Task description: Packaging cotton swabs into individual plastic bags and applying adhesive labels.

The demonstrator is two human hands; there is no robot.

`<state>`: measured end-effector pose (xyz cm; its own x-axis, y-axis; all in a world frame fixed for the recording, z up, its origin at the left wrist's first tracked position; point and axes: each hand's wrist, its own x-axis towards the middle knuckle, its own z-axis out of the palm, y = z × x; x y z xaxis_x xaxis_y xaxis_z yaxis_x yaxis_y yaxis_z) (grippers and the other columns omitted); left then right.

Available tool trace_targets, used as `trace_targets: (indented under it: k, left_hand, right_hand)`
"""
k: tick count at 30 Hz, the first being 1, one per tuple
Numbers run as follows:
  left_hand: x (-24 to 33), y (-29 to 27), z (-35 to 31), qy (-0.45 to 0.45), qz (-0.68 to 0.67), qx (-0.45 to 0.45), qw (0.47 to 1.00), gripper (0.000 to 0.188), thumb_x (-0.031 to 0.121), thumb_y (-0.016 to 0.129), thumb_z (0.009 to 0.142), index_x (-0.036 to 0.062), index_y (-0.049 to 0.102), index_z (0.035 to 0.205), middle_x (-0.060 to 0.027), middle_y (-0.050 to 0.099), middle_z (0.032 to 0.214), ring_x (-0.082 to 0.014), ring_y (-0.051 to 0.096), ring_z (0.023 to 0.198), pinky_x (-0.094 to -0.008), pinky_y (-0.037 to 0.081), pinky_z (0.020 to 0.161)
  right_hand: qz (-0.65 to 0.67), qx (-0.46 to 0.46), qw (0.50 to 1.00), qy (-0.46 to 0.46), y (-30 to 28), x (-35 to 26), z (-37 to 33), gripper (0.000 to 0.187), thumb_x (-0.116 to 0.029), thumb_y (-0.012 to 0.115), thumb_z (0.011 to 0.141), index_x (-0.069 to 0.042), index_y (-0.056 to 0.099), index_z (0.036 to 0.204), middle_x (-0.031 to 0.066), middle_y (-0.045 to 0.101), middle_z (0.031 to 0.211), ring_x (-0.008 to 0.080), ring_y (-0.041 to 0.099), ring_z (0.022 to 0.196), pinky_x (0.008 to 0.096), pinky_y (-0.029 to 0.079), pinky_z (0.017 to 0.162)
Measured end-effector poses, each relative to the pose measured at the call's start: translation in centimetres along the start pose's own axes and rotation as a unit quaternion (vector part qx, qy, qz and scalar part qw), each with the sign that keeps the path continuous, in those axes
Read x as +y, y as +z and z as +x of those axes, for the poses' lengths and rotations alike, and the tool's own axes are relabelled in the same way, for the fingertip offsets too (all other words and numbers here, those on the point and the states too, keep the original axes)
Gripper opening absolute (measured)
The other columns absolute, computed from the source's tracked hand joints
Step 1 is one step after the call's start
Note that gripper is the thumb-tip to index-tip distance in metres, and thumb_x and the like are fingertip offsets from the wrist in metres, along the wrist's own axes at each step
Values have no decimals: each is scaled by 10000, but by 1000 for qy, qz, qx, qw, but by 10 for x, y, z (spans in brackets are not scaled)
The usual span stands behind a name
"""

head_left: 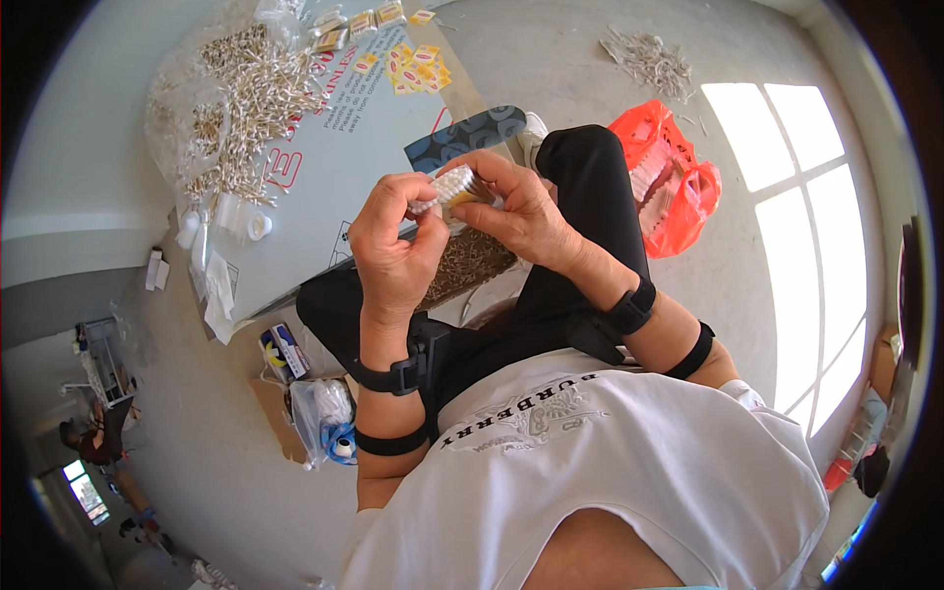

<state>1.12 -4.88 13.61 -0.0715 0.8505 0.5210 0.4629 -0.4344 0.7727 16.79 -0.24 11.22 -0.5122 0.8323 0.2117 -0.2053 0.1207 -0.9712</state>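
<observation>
Between my two hands is a small bundle of cotton swabs (454, 184), its white tips facing up in a tight cluster. My left hand (393, 236) pinches it from the left side with thumb and fingers. From the right, my right hand (526, 211) grips the same bundle, and a bit of yellow shows near its thumb. Any wrapper around the sticks is mostly covered by my fingers. Below my hands, at my lap, sits a container of brownish swab sticks (470, 264), partly hidden by my left hand.
A grey board table (324, 197) carries a heap of cotton swabs (236, 108), yellow labels (418, 69) and small swab packs (362, 24). On the floor lie a red plastic bag (678, 211) with pink-white packs, loose sticks (644, 61) and a cardboard box (278, 418).
</observation>
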Motion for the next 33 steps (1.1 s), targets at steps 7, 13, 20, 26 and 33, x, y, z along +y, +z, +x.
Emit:
trace_targets:
  k: [7,13,20,26,33]
  left_hand:
    - [-2,4,-2,13,48,44,998,213,-107,605,686,17,560,853,-95,618,831,-196,601,697,-281,503,642]
    - [2,-1,2,34,47,8,998,213,-107,626,683,23,568,842,-87,613,826,-206,600,701,-289,504,613]
    - [5,-6,6,45,72,-33,996,234,-102,650,672,38,577,845,-70,592,809,-215,583,698,-295,499,590]
    - [5,-5,7,53,67,-33,996,241,-112,654,656,33,559,822,-71,579,795,-220,574,682,-308,493,594]
    - [4,-2,5,77,70,-18,994,246,-105,681,664,28,555,828,-78,581,803,-224,567,683,-304,485,603]
  right_hand:
    - [-29,-26,999,-3,1,5,-4,173,-19,608,898,12,541,1055,69,564,878,111,507,822,272,448,751]
    - [-25,-31,999,-12,1,10,-4,158,-23,609,901,8,536,1037,60,557,862,104,497,811,275,448,740]
    - [-25,-45,999,-15,-1,11,-4,169,-40,623,898,-5,528,1033,45,542,830,96,479,795,272,440,726]
    - [-28,-42,998,-22,1,10,-4,176,-38,626,894,-6,535,1042,44,550,835,100,491,794,271,446,730]
    - [-5,-40,999,-10,1,11,-5,199,-29,628,892,-6,547,1073,33,562,867,88,504,812,262,449,734]
